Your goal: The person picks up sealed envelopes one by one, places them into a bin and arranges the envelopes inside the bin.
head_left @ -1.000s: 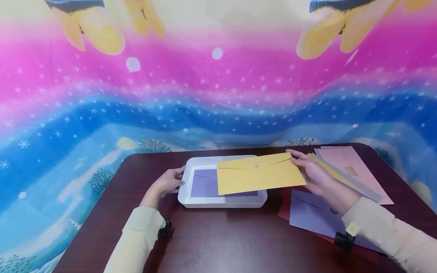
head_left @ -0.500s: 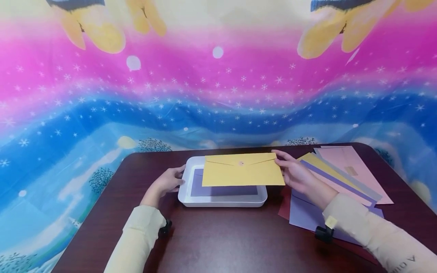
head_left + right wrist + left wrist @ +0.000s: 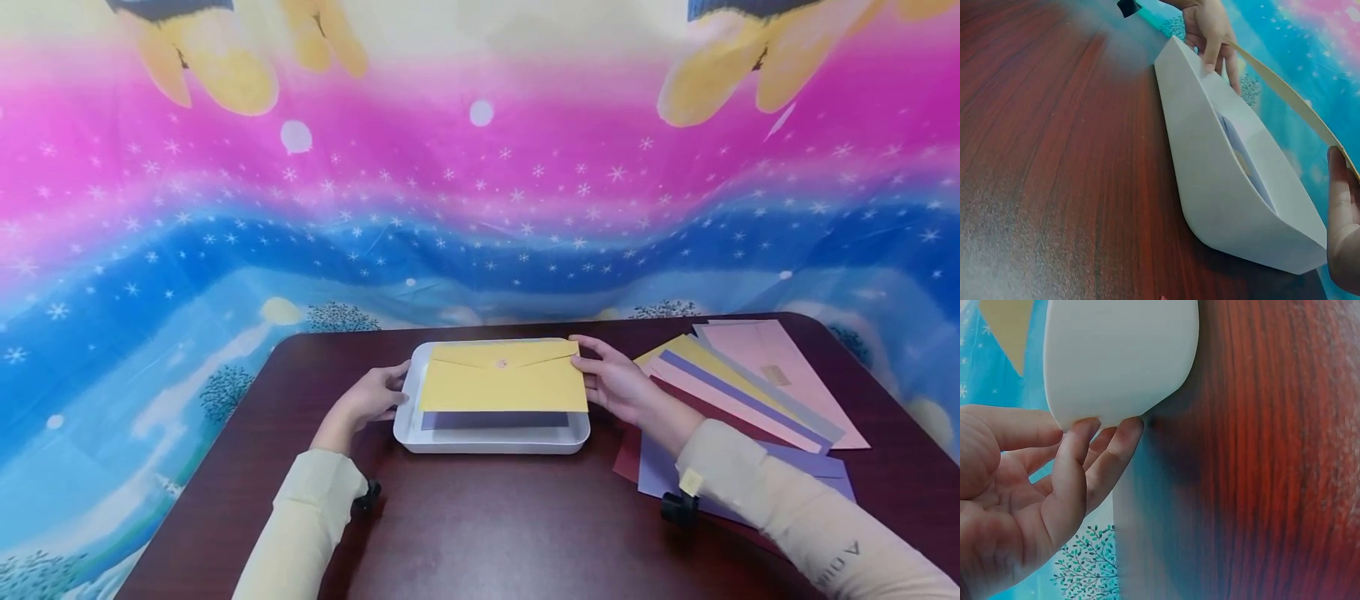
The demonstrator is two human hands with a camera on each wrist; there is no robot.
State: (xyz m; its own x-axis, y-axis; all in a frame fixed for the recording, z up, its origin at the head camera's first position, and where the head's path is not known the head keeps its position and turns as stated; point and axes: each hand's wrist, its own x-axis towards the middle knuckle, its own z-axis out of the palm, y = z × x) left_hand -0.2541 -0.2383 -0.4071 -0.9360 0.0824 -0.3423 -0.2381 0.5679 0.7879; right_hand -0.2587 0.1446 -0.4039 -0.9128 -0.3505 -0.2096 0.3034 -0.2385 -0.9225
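A yellow envelope [image 3: 502, 385] with a small round sticker on its flap spans above the white tray [image 3: 491, 447]. My right hand [image 3: 618, 379] pinches its right end, thumb on the upper face. In the right wrist view the envelope [image 3: 1294, 97] appears edge-on, raised over the rim of the tray [image 3: 1210, 162]. A purple envelope [image 3: 495, 420] lies inside the tray, mostly covered by the yellow one in the head view. My left hand [image 3: 370, 395] holds the tray's left end; in the left wrist view its bent fingers [image 3: 1072, 469] meet the end wall.
To the right, several envelopes fan out on the dark wooden table [image 3: 480, 525]: pink [image 3: 750, 342], grey, yellow, purple [image 3: 813, 475] and dark red [image 3: 628, 454]. Behind the table hangs a printed cloth [image 3: 480, 217] with snowflakes.
My right hand has carried the yellow envelope leftward, from partly past the tray's right side to over the tray, and it is now more level. My left hand has stayed at the tray's end.
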